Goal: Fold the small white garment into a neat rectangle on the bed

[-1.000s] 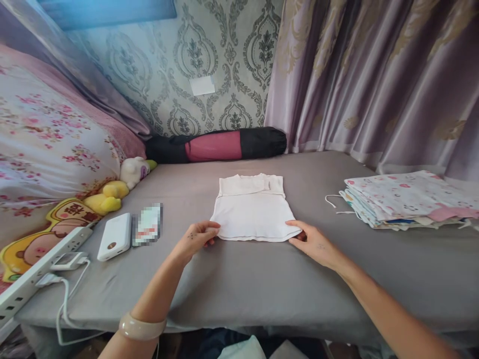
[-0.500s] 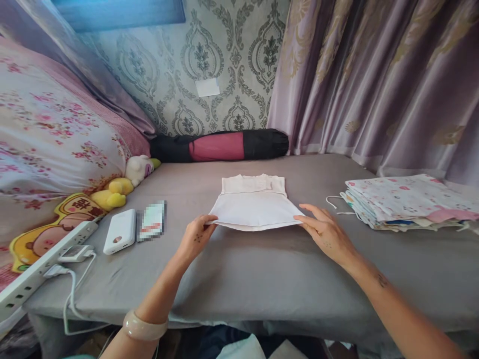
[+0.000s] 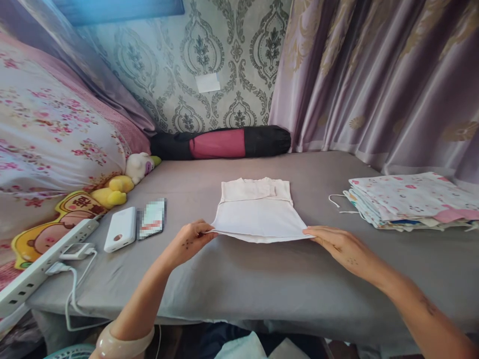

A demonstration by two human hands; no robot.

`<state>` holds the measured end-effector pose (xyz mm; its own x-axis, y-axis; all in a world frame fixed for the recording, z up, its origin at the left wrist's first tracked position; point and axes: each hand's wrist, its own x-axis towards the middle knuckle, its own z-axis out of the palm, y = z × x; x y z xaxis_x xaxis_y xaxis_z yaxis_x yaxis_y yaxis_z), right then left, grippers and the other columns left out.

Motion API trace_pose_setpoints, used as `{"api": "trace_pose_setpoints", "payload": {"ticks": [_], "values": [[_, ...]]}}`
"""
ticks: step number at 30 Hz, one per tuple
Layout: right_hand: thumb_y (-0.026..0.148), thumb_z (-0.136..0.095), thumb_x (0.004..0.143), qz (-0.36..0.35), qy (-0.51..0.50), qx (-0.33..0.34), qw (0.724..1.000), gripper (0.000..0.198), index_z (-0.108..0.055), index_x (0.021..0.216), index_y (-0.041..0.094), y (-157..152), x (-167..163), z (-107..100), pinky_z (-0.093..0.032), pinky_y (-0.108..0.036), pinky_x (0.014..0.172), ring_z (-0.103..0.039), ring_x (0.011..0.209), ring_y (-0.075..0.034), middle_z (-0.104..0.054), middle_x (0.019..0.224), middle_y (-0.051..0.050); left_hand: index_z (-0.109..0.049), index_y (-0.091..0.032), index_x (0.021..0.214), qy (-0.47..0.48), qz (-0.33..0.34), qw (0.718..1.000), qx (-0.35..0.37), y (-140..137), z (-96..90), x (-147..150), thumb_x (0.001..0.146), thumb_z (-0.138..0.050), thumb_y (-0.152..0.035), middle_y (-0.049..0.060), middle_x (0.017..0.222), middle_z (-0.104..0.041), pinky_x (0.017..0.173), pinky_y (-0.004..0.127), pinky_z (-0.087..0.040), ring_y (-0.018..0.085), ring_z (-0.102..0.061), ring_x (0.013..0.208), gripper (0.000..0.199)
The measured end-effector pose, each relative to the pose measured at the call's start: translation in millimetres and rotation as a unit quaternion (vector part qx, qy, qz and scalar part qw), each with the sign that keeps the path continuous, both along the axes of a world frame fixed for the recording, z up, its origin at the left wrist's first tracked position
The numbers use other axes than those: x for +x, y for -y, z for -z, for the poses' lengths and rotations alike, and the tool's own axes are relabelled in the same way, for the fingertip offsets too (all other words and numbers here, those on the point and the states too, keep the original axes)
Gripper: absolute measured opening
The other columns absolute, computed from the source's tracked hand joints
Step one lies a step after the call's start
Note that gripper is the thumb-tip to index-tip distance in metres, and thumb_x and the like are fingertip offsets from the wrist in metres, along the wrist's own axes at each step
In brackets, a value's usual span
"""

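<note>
A small white garment (image 3: 258, 217), which looks like a child's shirt, lies on the grey-covered surface (image 3: 262, 284). Its far part is folded over, with sleeves laid across the top. My left hand (image 3: 190, 242) pinches the near left corner of the hem between thumb and fingers. At the near right corner, my right hand (image 3: 342, 247) grips the hem the same way. Between the two hands the near edge is stretched out and slightly raised, sagging a little in the middle.
On the right lies a stack of folded printed cloths (image 3: 411, 202) with loose ties. To the left are a white power bank (image 3: 120, 229), a phone (image 3: 152, 219), a power strip (image 3: 48, 264) with cables and plush toys (image 3: 112, 192). A black-and-red rolled bag (image 3: 220, 143) lies along the wall.
Both hands have drawn the hem toward me and slightly farther apart. The garment has slid nearer and looks flatter. My right hand's raised fingers have closed in on the hem.
</note>
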<state>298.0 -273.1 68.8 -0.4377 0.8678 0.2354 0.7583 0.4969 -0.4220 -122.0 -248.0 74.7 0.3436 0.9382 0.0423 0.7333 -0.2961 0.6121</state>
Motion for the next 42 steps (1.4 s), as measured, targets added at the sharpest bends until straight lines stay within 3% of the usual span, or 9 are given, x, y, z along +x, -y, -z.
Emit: {"api": "trace_pose_setpoints", "payload": {"ticks": [5, 9, 13, 17, 22, 26, 31, 36, 42], "values": [[0.04, -0.036, 0.102, 0.049, -0.002, -0.005, 0.999, 0.036, -0.068, 0.11, 0.027, -19, -10, -12, -0.05, -0.029, 0.082, -0.064, 0.094, -0.019, -0.067, 0.108, -0.003, -0.072, -0.021, 0.086, 0.017, -0.123, 0.99, 0.068, -21, 5.5, 8, 0.085, -0.054, -0.048, 0.004, 0.086, -0.058, 0.069, 0.029, -0.045, 0.015, -0.053, 0.07, 0.033], [0.041, -0.044, 0.097, 0.178, 0.045, 0.015, 0.983, 0.031, -0.072, 0.098, 0.027, -42, -19, -16, -0.045, -0.026, 0.064, -0.062, 0.073, -0.018, -0.066, 0.086, -0.003, -0.073, -0.02, 0.083, 0.006, -0.209, 0.975, 0.08, -42, 1.1, 22, 0.08, -0.058, -0.042, 0.002, 0.077, -0.057, 0.067, 0.027, -0.044, 0.016, -0.055, 0.07, 0.027], [0.037, -0.052, 0.093, 0.267, 0.037, -0.064, 0.961, 0.025, -0.071, 0.085, 0.024, -65, -33, -20, -0.038, -0.023, 0.05, -0.059, 0.059, -0.017, -0.062, 0.061, -0.001, -0.072, -0.02, 0.083, 0.017, -0.245, 0.969, 0.037, -62, -6.5, 31, 0.079, -0.056, -0.039, -0.002, 0.06, -0.056, 0.056, 0.024, -0.039, 0.014, -0.054, 0.059, 0.025], [0.024, -0.048, 0.094, 0.308, -0.224, -0.173, 0.908, 0.023, -0.064, 0.109, 0.016, -87, -53, -20, -0.038, -0.019, 0.039, -0.059, 0.047, -0.014, -0.067, 0.065, -0.002, -0.066, -0.018, 0.077, 0.089, -0.245, 0.966, -0.009, -84, -6.2, 37, 0.079, -0.053, -0.038, -0.003, 0.049, -0.056, 0.046, 0.023, -0.038, 0.011, -0.049, 0.041, 0.023], [0.019, -0.045, 0.095, 0.306, -0.432, -0.176, 0.83, 0.023, -0.054, 0.115, 0.012, -112, -72, -9, -0.05, -0.019, 0.044, -0.067, 0.059, -0.014, -0.071, 0.087, -0.01, -0.056, -0.017, 0.074, 0.225, -0.256, 0.939, -0.041, -117, 4.7, 48, 0.08, -0.051, -0.028, 0.002, 0.061, -0.066, 0.04, 0.021, -0.041, 0.012, -0.057, 0.041, 0.013], [0.018, -0.047, 0.092, 0.265, -0.422, -0.106, 0.86, 0.025, -0.055, 0.116, 0.017, -132, -76, 17, -0.059, -0.027, 0.071, -0.07, 0.088, -0.017, -0.07, 0.106, -0.01, -0.054, -0.017, 0.081, 0.299, -0.261, 0.917, -0.026, -138, 17.2, 59, 0.082, -0.051, -0.024, 0.005, 0.076, -0.071, 0.048, 0.022, -0.05, 0.013, -0.066, 0.053, 0.008], [0.015, -0.041, 0.089, 0.219, -0.301, -0.048, 0.927, 0.047, -0.043, 0.136, 0.017, -144, -82, 40, -0.045, -0.036, 0.104, -0.055, 0.123, -0.019, -0.057, 0.133, -0.014, -0.056, -0.017, 0.094, 0.299, -0.283, 0.912, -0.004, -155, 34.8, 71, 0.084, -0.048, -0.018, 0.006, 0.091, -0.072, 0.06, 0.025, -0.055, 0.013, -0.069, 0.069, 0.014], [0.021, -0.036, 0.091, 0.211, -0.174, -0.031, 0.961, 0.056, -0.029, 0.146, 0.012, -149, -91, 35, -0.041, -0.037, 0.107, -0.044, 0.133, -0.022, -0.045, 0.145, -0.016, -0.054, -0.019, 0.111, 0.251, -0.269, 0.93, 0.024, -166, 40.4, 82, 0.086, -0.042, -0.013, 0.008, 0.111, -0.071, 0.083, 0.031, -0.054, 0.016, -0.068, 0.095, 0.029], [0.02, -0.034, 0.091, 0.231, -0.077, -0.006, 0.97, 0.057, -0.028, 0.146, 0.008, -163, -98, 33, -0.038, -0.038, 0.109, -0.045, 0.131, -0.026, -0.046, 0.143, -0.018, -0.05, -0.021, 0.123, 0.176, -0.273, 0.944, 0.051, -170, 38.3, 97, 0.085, -0.043, -0.009, 0.008, 0.121, -0.068, 0.101, 0.036, -0.044, 0.02, -0.061, 0.115, 0.041]]}}
